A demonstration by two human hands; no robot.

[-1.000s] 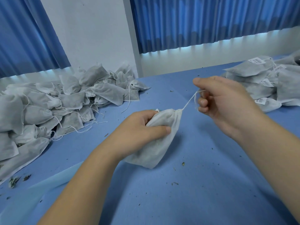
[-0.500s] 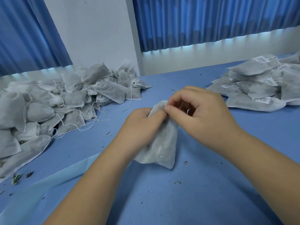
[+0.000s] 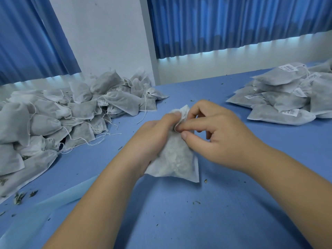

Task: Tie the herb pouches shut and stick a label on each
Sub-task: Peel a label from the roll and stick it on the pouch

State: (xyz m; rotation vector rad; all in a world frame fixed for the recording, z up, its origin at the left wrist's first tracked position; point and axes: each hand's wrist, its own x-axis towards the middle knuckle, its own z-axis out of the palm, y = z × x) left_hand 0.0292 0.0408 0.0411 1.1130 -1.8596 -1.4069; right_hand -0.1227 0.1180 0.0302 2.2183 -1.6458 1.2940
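white pouch [image 3: 177,159] held steady by left hand [image 3: 154,135] so right hand [image 3: 215,135] can pinch its drawstring [image 3: 177,125] for knotting.

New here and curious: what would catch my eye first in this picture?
At the centre, the left hand grips a white pouch while the right hand pinches at its neck. A big heap of loose-stringed pouches lies at the left of the blue table, a labelled stack at the far right.
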